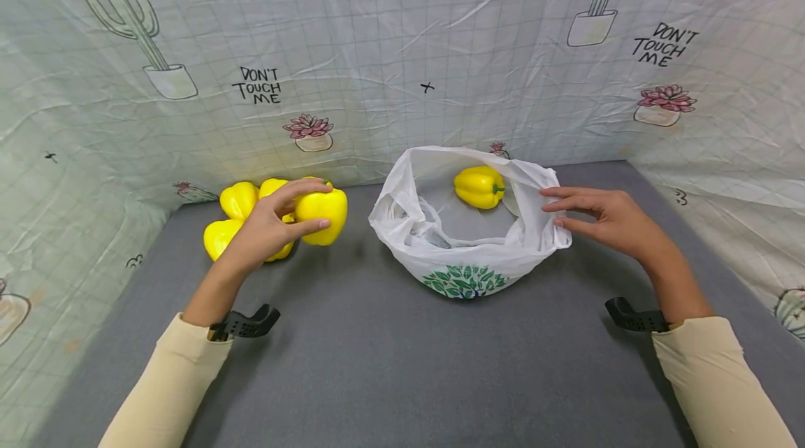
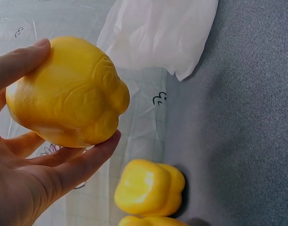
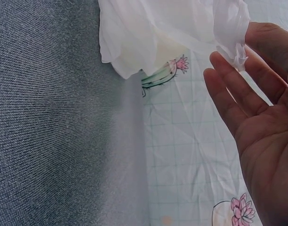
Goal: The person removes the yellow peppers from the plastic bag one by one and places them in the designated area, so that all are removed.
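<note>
My left hand grips a yellow bell pepper between thumb and fingers, held up off the table; the left wrist view shows the lobed end of this pepper. Several more yellow bell peppers lie behind and under that hand, partly hidden by it. A white plastic bag with a green leaf print stands with its mouth wide, and one yellow bell pepper lies inside. At the bag's right rim my right hand pinches the plastic, thumb against fingers, as the right wrist view also shows.
Grey cloth covers the table. A pale curtain with cactus drawings and lettering hangs behind and at both sides. Each wrist wears a black strap mount.
</note>
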{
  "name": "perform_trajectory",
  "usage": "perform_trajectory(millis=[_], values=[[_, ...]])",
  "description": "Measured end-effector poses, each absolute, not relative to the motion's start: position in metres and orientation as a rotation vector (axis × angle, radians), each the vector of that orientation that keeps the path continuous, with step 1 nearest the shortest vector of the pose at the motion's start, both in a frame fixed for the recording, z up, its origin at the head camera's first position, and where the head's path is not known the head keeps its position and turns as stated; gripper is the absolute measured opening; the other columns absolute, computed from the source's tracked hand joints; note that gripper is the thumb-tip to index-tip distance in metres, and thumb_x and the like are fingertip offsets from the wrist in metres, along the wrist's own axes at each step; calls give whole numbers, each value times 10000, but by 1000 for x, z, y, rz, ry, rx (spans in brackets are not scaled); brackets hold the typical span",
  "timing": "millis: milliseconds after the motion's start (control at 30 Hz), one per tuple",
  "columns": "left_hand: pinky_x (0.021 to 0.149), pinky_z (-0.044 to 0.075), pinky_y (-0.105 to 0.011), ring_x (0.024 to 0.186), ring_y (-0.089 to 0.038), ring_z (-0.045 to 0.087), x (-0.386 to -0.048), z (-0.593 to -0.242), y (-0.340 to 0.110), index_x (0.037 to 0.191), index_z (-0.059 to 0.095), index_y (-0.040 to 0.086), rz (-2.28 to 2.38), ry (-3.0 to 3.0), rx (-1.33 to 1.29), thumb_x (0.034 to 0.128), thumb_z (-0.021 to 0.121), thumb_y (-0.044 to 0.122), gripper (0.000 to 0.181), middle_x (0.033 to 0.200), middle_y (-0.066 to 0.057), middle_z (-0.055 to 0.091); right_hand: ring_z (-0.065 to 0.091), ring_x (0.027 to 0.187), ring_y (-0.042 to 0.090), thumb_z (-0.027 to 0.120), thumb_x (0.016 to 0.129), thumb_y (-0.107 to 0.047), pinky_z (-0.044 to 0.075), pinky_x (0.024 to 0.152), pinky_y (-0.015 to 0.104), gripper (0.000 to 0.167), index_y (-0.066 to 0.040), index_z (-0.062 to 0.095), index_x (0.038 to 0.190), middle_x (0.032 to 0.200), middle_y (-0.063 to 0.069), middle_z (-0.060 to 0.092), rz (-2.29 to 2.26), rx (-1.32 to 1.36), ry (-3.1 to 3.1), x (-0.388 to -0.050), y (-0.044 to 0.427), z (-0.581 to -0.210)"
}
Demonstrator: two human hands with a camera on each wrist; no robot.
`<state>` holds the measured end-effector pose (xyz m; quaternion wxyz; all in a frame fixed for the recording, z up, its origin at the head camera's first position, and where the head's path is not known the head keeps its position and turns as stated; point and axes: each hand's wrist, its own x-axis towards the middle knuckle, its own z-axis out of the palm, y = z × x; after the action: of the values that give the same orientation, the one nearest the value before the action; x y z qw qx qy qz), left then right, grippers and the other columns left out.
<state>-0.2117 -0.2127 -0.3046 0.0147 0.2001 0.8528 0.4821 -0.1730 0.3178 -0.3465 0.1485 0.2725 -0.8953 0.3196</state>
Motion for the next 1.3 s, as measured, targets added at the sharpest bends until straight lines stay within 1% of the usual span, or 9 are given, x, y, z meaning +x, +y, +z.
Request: perform_trajectory(millis=[267, 500, 567, 700, 767, 867, 1000, 1067, 1300], values=[[920, 529, -376, 1264, -278, 543, -214, -306, -216, 1389, 595, 300, 1485, 2644, 549, 903, 791, 338, 525, 1489, 84, 467, 507, 1211, -116, 773, 871, 4, 401, 842, 65, 319, -132, 783, 1160, 1342, 60, 668, 934, 787, -2578, -174, 317, -345], [1016, 417, -512, 1273, -263, 425, -217, -316, -224, 1544, 410, 249, 1434, 2660, 721, 1002, 670, 236, 601, 1574, -21, 353, 494, 1230, -112, 783, 866, -9, 385, 871, 57, 326, -142, 782, 1163, 1350, 56, 664, 919, 797, -2585, -177, 316, -344], [967, 444, -461, 1218, -265, 433, -216, -319, -227, 1556, 375, 257, 1417, 2670, 752, 1031, 621, 224, 580, 1567, -47, 332, 493, 1233, -105, 783, 865, -8, 388, 860, 69, 324, -138, 782, 1162, 1352, 57, 662, 918, 809, -2582, -178, 317, -345], [765, 498, -323, 1075, -290, 459, -215, -322, -230, 1536, 385, 266, 1421, 2653, 710, 1072, 531, 274, 487, 1497, -90, 335, 506, 1218, -104, 779, 866, 1, 406, 839, 84, 326, -129, 779, 1165, 1347, 58, 665, 910, 827, -2578, -179, 317, -345], [741, 490, -296, 1049, -301, 464, -215, -323, -230, 1526, 396, 267, 1443, 2633, 669, 1075, 518, 305, 468, 1459, -102, 346, 514, 1197, -111, 779, 861, 13, 409, 830, 81, 333, -124, 778, 1165, 1340, 62, 669, 888, 837, -2574, -180, 317, -344], [783, 483, -330, 1063, -307, 468, -216, -325, -230, 1526, 388, 270, 1452, 2638, 655, 1035, 611, 281, 539, 1458, -102, 344, 517, 1171, -119, 781, 852, 24, 405, 822, 76, 341, -114, 777, 1164, 1334, 69, 672, 850, 850, -2567, -181, 317, -344], [868, 479, -371, 1135, -316, 467, -218, -329, -229, 1521, 379, 271, 1407, 2702, 708, 856, 842, 165, 817, 1490, -93, 334, 518, 1173, -119, 778, 865, 5, 406, 828, 70, 330, -125, 777, 1168, 1337, 50, 672, 851, 835, -2582, -182, 317, -344], [907, 469, -401, 1165, -323, 464, -219, -332, -228, 1521, 378, 258, 1391, 2723, 736, 777, 901, 119, 920, 1496, -99, 335, 518, 1184, -118, 776, 874, -12, 411, 833, 72, 324, -142, 778, 1170, 1340, 32, 671, 862, 819, -2594, -181, 317, -344], [922, 491, -441, 1161, -352, 517, -223, -340, -227, 1538, 247, 233, 1403, 2714, 647, 759, 918, 144, 1032, 1483, -159, 334, 512, 1198, -113, 774, 881, -25, 400, 828, 76, 324, -166, 779, 1173, 1347, 10, 667, 876, 788, -2608, -179, 316, -342]])
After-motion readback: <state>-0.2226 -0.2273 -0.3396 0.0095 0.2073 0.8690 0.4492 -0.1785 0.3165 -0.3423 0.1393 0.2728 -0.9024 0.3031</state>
